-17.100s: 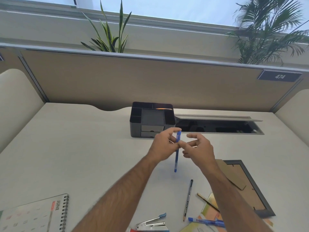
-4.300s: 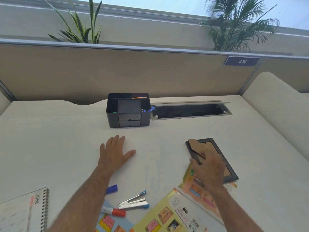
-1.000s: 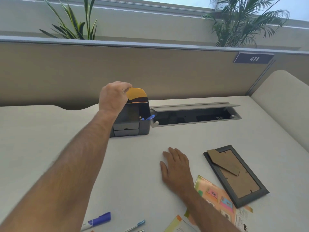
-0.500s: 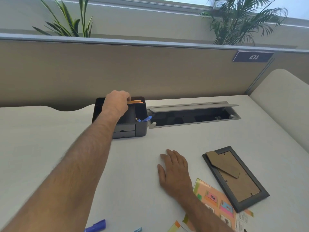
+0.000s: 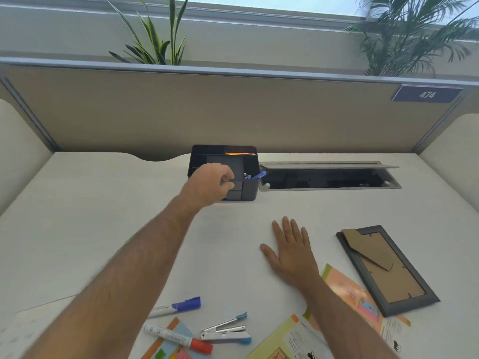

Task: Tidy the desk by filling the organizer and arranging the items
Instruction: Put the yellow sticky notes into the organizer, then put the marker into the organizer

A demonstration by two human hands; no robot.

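The black desk organizer stands at the back of the desk. An orange pad lies in its rear slot and a blue pen leans in its right compartment. My left hand hovers in front of the organizer's drawers, with its fingers loosely curled and nothing seen in them. My right hand rests flat on the desk, fingers straight. A dark picture frame lies face down to its right. Near me lie a blue-capped marker, a red-capped marker and a stapler.
An open cable trough runs right of the organizer. Colourful sticker sheets lie under my right forearm, and sticky notes lie under the red-capped marker. A blurred calendar sits at the lower left. A beige partition backs the desk.
My left hand put the orange pad into the organizer's rear slot, let go and drew back down in front of the drawers. My right hand has stayed flat on the desk.
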